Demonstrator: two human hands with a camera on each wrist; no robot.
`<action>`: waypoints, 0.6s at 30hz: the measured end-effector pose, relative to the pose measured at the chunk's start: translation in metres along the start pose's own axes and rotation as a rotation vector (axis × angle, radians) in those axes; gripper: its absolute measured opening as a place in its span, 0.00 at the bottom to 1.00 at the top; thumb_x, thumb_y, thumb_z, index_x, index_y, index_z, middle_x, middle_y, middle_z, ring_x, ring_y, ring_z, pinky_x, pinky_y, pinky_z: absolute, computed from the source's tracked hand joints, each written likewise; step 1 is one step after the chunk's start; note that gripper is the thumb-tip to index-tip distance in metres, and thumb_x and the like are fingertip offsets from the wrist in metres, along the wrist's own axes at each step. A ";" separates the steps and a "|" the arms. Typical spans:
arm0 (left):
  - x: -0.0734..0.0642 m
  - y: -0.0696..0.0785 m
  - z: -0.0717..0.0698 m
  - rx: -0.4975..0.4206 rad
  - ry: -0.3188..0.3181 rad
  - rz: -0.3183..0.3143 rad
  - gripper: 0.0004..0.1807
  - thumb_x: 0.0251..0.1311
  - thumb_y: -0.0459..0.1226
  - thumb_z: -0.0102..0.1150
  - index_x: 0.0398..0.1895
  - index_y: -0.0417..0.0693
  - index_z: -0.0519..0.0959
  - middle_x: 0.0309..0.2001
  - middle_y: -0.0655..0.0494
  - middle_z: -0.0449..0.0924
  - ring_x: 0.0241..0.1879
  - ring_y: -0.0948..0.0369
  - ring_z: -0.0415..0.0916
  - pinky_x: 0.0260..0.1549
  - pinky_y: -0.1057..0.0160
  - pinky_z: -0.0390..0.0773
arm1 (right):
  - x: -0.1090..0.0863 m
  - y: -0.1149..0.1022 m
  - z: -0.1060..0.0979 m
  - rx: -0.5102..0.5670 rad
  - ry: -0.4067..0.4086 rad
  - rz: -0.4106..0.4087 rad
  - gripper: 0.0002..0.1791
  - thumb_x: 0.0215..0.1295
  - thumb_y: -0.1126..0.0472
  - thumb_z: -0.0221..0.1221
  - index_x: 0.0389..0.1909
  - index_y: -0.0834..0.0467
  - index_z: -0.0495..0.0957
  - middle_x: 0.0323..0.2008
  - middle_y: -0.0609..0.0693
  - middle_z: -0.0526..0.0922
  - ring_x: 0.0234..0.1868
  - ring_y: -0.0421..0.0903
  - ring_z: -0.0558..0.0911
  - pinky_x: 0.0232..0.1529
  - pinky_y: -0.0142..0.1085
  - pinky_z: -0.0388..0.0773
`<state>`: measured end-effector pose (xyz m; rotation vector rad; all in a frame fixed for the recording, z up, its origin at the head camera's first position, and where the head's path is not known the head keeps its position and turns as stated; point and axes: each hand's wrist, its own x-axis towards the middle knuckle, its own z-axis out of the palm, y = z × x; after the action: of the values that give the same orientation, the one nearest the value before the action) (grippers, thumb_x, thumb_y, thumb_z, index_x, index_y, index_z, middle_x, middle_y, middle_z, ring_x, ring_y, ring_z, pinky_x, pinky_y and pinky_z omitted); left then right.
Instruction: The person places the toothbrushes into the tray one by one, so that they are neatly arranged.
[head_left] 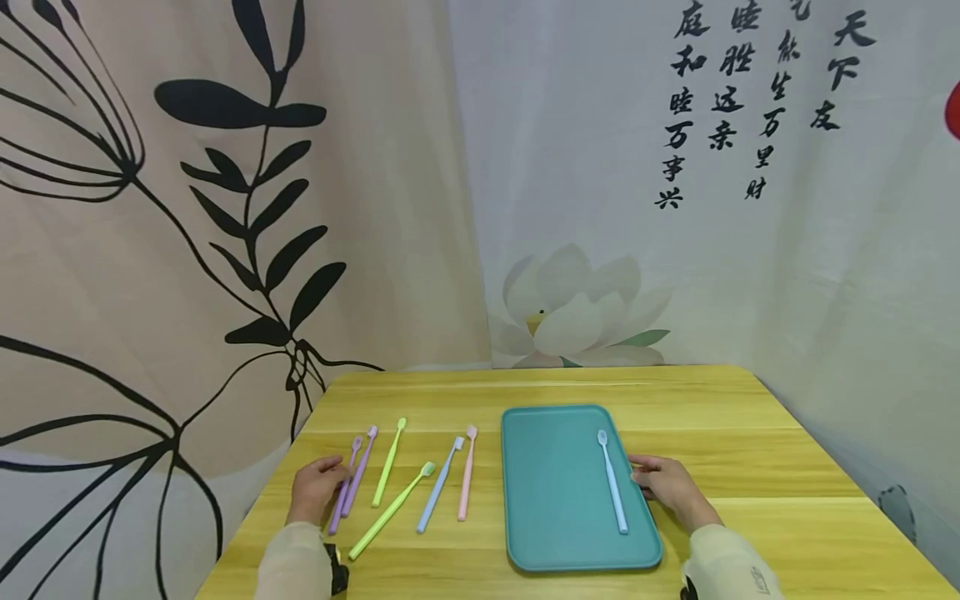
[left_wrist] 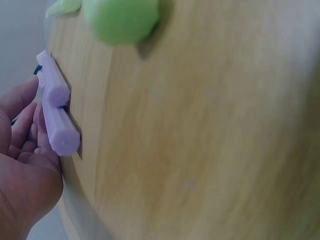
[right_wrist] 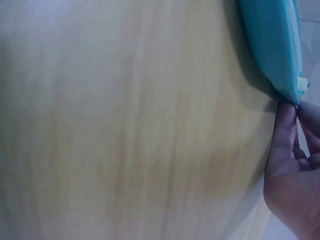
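Note:
In the head view my left hand (head_left: 318,487) is at the left, beside two purple toothbrushes lying close together, its fingertips at the nearer purple toothbrush (head_left: 340,500). The other purple toothbrush (head_left: 362,471) lies just to the right. In the left wrist view, thumb and loosely bent fingers are along one side of the nearer handle (left_wrist: 62,132); contact is hard to tell. My right hand (head_left: 667,483) pinches the right rim of a teal tray (head_left: 558,492), thumb and finger meeting at its edge in the right wrist view. A light blue toothbrush (head_left: 613,487) lies in the tray.
Between the purple toothbrushes and the tray lie a green toothbrush (head_left: 388,467), a second green toothbrush (head_left: 393,510) set slantwise, a blue toothbrush (head_left: 439,487) and a pink toothbrush (head_left: 466,479). The wooden table (head_left: 750,467) ends at a printed curtain (head_left: 405,208).

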<state>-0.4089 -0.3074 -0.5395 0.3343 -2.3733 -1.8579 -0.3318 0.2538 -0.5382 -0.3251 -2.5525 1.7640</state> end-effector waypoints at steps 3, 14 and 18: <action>0.001 0.000 -0.001 -0.008 -0.010 0.001 0.27 0.60 0.26 0.61 0.63 0.23 0.69 0.55 0.30 0.75 0.39 0.58 0.78 0.35 0.67 0.79 | 0.000 -0.001 0.000 0.003 -0.005 0.003 0.23 0.70 0.70 0.55 0.64 0.71 0.71 0.55 0.68 0.77 0.45 0.49 0.82 0.43 0.41 0.82; 0.004 0.000 -0.001 0.017 -0.009 0.021 0.25 0.59 0.24 0.61 0.60 0.21 0.71 0.48 0.33 0.78 0.37 0.59 0.77 0.33 0.68 0.78 | -0.001 0.000 -0.001 0.000 -0.004 0.019 0.23 0.70 0.70 0.55 0.65 0.71 0.70 0.55 0.68 0.77 0.45 0.49 0.82 0.43 0.41 0.82; 0.000 0.000 -0.001 0.027 -0.018 0.024 0.25 0.58 0.24 0.61 0.59 0.20 0.71 0.49 0.31 0.78 0.38 0.57 0.77 0.34 0.68 0.78 | -0.002 -0.002 0.000 -0.004 -0.004 0.013 0.23 0.70 0.70 0.55 0.64 0.71 0.70 0.54 0.68 0.77 0.44 0.48 0.82 0.43 0.41 0.82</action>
<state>-0.4088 -0.3084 -0.5389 0.2912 -2.4051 -1.8270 -0.3305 0.2532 -0.5361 -0.3389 -2.5629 1.7662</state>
